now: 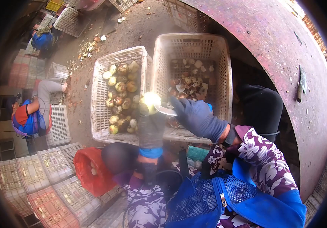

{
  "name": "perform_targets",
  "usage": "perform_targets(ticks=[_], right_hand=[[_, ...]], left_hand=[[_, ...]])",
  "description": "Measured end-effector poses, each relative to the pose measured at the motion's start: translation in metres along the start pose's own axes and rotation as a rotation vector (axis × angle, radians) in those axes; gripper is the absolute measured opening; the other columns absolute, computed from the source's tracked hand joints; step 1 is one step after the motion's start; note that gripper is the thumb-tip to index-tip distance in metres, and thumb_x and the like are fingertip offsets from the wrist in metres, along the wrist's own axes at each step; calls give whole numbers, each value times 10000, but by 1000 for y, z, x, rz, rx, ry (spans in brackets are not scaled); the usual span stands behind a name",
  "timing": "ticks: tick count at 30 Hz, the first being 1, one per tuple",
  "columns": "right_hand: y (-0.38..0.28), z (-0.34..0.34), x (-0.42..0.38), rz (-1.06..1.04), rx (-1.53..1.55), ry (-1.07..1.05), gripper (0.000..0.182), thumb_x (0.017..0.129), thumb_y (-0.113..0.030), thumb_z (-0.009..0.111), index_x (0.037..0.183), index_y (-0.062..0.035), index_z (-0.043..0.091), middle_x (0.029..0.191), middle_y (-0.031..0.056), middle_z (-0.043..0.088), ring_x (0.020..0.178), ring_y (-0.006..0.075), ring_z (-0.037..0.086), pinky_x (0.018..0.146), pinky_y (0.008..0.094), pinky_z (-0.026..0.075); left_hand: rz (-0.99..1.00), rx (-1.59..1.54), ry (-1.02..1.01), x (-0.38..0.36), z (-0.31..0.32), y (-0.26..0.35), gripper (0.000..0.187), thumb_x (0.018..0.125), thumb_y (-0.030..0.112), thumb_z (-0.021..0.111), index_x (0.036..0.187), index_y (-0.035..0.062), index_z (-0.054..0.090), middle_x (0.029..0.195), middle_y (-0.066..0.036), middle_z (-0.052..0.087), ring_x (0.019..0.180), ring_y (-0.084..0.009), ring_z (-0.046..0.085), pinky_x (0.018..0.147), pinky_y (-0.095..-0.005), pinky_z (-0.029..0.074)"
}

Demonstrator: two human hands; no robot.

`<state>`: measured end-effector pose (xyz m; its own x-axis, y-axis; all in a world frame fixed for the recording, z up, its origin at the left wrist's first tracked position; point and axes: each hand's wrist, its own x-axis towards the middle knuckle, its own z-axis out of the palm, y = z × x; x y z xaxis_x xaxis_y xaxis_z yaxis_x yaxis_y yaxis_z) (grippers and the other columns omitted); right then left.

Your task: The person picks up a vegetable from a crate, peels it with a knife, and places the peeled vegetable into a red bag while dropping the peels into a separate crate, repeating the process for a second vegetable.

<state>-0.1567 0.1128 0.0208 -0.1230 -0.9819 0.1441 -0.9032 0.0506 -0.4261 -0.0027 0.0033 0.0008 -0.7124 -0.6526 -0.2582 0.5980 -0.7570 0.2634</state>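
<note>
My left hand (151, 127), in a dark glove, holds a pale round fruit or nut (151, 99) that glares in the light, above the rims of two crates. My right hand (194, 114), gloved too, is closed on a knife whose curved blade (165, 110) reaches toward the fruit's right side; the handle is hidden in the glove. Whole greenish-brown fruits (121, 86) fill much of the left crate (95, 98). Brown and white peelings (189, 84) lie in the right crate (228, 76).
A red bag (89, 171) stands at lower left beside stacked crates (59, 167). One person (32, 114) sits at far left, another (43, 40) is farther back. A cleaver (302, 83) lies on the pinkish surface (262, 45) at right. Scraps (87, 49) litter the floor.
</note>
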Motion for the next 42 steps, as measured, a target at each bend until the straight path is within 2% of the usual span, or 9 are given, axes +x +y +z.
perform_targets(ticks=[5, 8, 17, 23, 26, 29, 32, 35, 42], right_hand=[[2, -3, 2, -11, -183, 85, 473, 862, -134, 570, 1275, 53, 433, 890, 164, 596, 736, 262, 669, 556, 387, 545], [-1, -10, 1, 25, -160, 1, 456, 847, -126, 588, 1243, 50, 450, 884, 144, 599, 714, 255, 677, 561, 375, 551], [6, 6, 1, 51, 436, -193, 302, 872, -161, 573, 1123, -6, 508, 722, 224, 635, 727, 383, 659, 670, 491, 508], [3, -13, -5, 141, 84, -98, 191, 931, -216, 538, 985, -40, 589, 787, 226, 645, 760, 392, 652, 679, 486, 507], [6, -13, -1, 192, 310, -243, 163, 924, -189, 534, 960, -48, 607, 790, 224, 652, 758, 401, 649, 656, 491, 505], [22, 18, -7, -55, 404, -47, 177, 910, -180, 572, 1000, -33, 608, 669, 104, 642, 559, 266, 633, 502, 400, 480], [13, -26, 2, 453, 1028, -542, 216, 964, -212, 516, 941, -25, 621, 708, 62, 651, 511, 147, 566, 425, 309, 438], [19, -39, 0, 402, 1105, -551, 258, 968, -260, 539, 927, -20, 625, 677, 10, 621, 469, 58, 474, 383, 233, 372], [22, -41, -1, 427, 1260, -572, 229, 949, -233, 580, 975, -20, 658, 722, 18, 649, 496, 62, 514, 411, 223, 399]], left_hand=[[164, 458, -8, 1, -1, -13, 351, 1031, 258, 435, 1272, 13, 503, 1217, -88, 552, 1102, -191, 534, 1045, -361, 380], [128, 442, 17, -10, 28, -18, 340, 1000, 223, 508, 1264, 10, 510, 1209, -100, 546, 1086, -200, 549, 1045, -375, 407], [434, 913, 169, -10, 25, -16, 452, 875, 105, 686, 1283, 1, 520, 1228, -104, 564, 1127, -209, 557, 990, -351, 479], [480, 1160, 217, -12, 37, -21, 514, 829, 49, 709, 1301, -7, 512, 1213, -86, 563, 1097, -169, 558, 933, -296, 502], [475, 1172, 201, -10, 32, -22, 544, 818, 37, 719, 1315, -12, 502, 1217, -90, 565, 1088, -161, 563, 924, -284, 505], [470, 1263, 169, -9, 24, -17, 558, 815, 27, 716, 1326, -18, 495, 1215, -95, 570, 1084, -166, 569, 929, -289, 504], [422, 1304, 131, -12, 30, -9, 570, 806, 30, 715, 1329, -25, 494, 1205, -100, 579, 1074, -178, 582, 920, -300, 512], [402, 1323, 38, -12, 23, 4, 571, 802, 66, 711, 1324, -29, 500, 1191, -109, 588, 1066, -200, 597, 908, -322, 526], [292, 1042, 55, -11, 17, 9, 542, 810, 122, 699, 1307, -2, 521, 1178, -127, 597, 1066, -227, 607, 901, -364, 547]])
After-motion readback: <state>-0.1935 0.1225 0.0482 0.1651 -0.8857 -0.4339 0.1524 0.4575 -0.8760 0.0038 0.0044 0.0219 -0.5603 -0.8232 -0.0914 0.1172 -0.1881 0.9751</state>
